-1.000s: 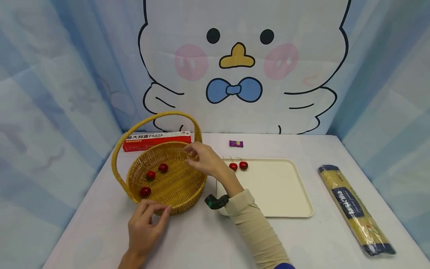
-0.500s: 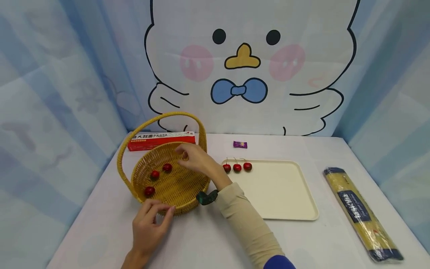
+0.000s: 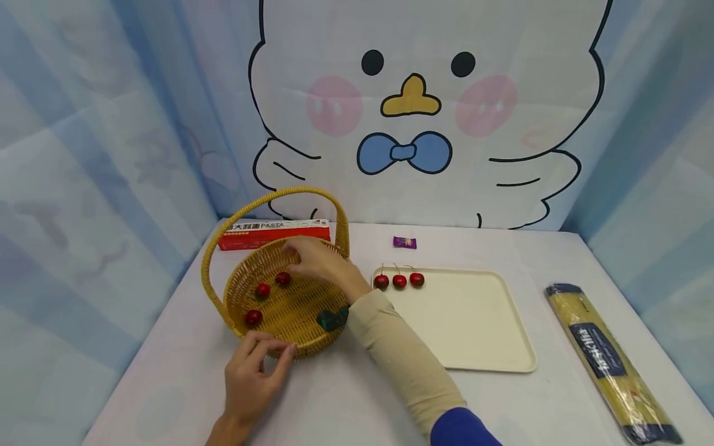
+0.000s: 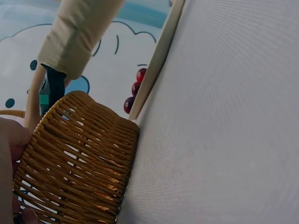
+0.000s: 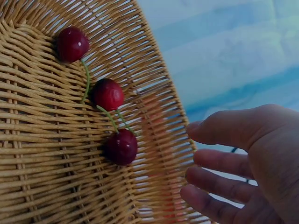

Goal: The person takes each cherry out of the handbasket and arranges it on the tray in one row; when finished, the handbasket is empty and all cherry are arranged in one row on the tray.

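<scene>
A yellow-brown wicker basket (image 3: 301, 310) with a tall handle stands at left. Three red cherries (image 5: 108, 94) with green stems lie inside it, towards one side. My left hand (image 3: 253, 375) grips the basket's near rim, thumb and fingers at the edge; in the left wrist view they are partly cut off. Above the basket's far right part is my right hand (image 3: 318, 257), its fingers loosely bent with nothing between them, apart from the cherries. Three more cherries (image 3: 399, 282) sit in a row at the far left corner of a cream tray (image 3: 474, 328).
A red pasta box (image 3: 273, 235) lies behind the basket. A small purple wrapped packet (image 3: 404, 242) lies behind the tray. On the right is a long clear bag of pasta (image 3: 608, 362). A printed curtain (image 3: 413, 198) hangs along the table's back edge.
My right hand has moved left, farther over the basket, and its forearm no longer hides the tray's leftmost cherry. My left hand stays at the rim. The head view has shifted slightly.
</scene>
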The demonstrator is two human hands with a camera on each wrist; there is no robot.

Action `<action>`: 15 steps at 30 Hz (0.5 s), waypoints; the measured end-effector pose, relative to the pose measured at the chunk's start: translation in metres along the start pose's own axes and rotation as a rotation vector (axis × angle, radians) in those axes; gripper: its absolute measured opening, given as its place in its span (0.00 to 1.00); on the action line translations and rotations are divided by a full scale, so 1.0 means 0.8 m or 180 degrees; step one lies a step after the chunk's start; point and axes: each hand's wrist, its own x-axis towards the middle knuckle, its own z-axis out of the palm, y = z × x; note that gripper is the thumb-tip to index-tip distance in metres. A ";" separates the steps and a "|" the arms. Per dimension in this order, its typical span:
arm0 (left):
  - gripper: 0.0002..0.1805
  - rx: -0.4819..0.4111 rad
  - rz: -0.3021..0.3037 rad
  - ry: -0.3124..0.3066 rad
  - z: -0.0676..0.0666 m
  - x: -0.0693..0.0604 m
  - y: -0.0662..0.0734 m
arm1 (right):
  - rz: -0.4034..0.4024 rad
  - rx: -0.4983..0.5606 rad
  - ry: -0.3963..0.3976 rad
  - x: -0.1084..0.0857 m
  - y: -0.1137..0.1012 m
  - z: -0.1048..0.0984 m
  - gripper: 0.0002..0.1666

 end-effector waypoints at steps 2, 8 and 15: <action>0.08 -0.0006 0.0024 0.0027 0.000 0.001 0.000 | -0.0019 0.0011 -0.0056 0.008 -0.002 0.004 0.25; 0.08 -0.0032 0.0081 0.0076 0.000 0.002 0.001 | 0.0009 0.0056 -0.0200 0.027 -0.002 0.016 0.24; 0.08 0.0010 -0.0044 0.0002 -0.001 0.002 0.002 | 0.0247 -0.0094 -0.0580 0.037 0.000 0.024 0.28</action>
